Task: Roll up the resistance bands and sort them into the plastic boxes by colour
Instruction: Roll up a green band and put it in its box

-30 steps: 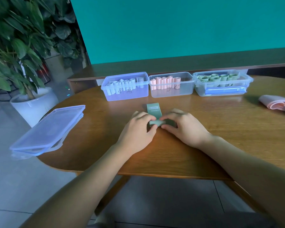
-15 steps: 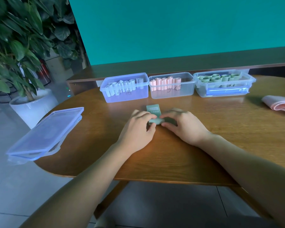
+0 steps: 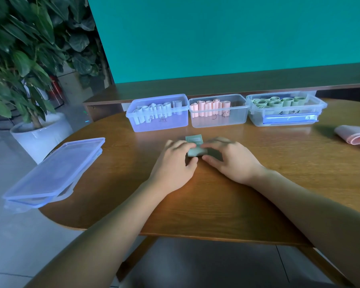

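Rolling the green band [image 3: 196,151] with both hands' grip pinching it; next, finish and drop it in the green box [image 3: 287,113].

The three plastic boxes [image 3: 218,119] carry dark handwritten marks and the green band [image 3: 193,140] carries a small label, but none is readable.

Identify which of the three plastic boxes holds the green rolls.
The right-hand box, beside the pink-roll box; the left box holds pale, whitish rolls.
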A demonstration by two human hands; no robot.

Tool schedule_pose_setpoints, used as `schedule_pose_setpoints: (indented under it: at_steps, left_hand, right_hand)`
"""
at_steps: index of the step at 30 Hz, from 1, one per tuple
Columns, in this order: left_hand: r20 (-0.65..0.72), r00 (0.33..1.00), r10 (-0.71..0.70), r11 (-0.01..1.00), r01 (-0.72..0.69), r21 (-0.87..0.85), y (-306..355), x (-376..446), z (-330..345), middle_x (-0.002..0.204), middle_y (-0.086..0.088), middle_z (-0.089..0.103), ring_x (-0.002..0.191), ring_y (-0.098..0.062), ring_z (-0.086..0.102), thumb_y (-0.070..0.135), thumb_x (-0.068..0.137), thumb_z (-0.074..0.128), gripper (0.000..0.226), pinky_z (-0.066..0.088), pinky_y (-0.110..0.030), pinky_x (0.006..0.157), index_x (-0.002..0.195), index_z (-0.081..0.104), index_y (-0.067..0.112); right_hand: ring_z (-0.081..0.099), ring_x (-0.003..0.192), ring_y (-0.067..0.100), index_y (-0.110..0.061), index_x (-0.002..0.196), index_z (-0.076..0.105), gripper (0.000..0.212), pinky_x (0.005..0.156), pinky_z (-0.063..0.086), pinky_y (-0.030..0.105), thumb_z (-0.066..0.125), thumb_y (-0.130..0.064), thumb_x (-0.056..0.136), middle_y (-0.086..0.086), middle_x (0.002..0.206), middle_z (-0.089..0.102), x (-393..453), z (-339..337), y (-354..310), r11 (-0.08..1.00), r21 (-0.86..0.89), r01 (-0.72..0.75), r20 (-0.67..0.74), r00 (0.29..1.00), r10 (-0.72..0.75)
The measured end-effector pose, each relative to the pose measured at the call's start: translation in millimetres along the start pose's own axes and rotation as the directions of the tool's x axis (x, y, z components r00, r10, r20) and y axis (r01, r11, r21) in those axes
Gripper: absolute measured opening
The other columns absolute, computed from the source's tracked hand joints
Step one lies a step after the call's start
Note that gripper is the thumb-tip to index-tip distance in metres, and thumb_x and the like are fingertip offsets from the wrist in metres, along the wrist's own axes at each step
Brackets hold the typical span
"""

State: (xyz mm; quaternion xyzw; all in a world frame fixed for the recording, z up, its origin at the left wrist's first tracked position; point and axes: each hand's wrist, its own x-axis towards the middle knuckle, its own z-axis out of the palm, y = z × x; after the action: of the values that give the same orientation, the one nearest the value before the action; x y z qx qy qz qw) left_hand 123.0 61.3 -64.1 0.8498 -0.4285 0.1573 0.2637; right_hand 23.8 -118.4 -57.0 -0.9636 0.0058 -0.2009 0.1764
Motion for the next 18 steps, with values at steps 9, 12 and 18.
schedule_pose_setpoints:
  at_steps: [9, 12, 18]
  left_hand:
    - [-0.067, 0.996, 0.063, 0.998, -0.063, 0.001, -0.3, 5.3, 1.1, 0.119, 0.007, 0.062, 0.114, -0.015, 0.046, 0.025, 0.094, 0.063, 0.028, 0.045, -0.035, 0.099, 0.122, 0.066, 0.021]
    - [-0.055, 0.997, 0.046, 0.999, -0.046, 0.001, -2.2, 7.9, 2.8, 0.121, 0.008, 0.063, 0.114, -0.016, 0.046, 0.025, 0.094, 0.06, 0.029, 0.045, -0.038, 0.099, 0.123, 0.065, 0.022]
    - [-0.01, 1.0, 0.0, 1.0, 0.0, 0.006, -5.7, 17.0, 6.1, 0.132, 0.006, 0.061, 0.12, -0.019, 0.044, 0.026, 0.096, 0.057, 0.04, 0.043, -0.042, 0.103, 0.136, 0.058, 0.024]
  right_hand:
    - [0.062, 0.113, 0.016, -0.038, 0.144, 0.049, 0.044, 0.093, 0.052, 0.037, 0.05, -0.048, 0.101, -0.013, 0.146, 0.053, 14.5, 1.2, 5.6, 0.995, -0.092, -0.021, 0.051, 0.998, 0.026]
    - [0.062, 0.114, 0.016, -0.034, 0.14, 0.053, 0.04, 0.091, 0.055, 0.039, 0.052, -0.044, 0.101, -0.014, 0.142, 0.054, 17.8, 3.2, 6.6, 0.998, -0.061, 0.003, 0.025, 1.0, -0.001]
    - [0.061, 0.106, 0.013, -0.032, 0.135, 0.057, 0.038, 0.088, 0.054, 0.037, 0.058, -0.037, 0.098, -0.013, 0.137, 0.057, 23.9, 6.6, 12.7, 1.0, -0.02, 0.02, 0.001, 1.0, -0.02]
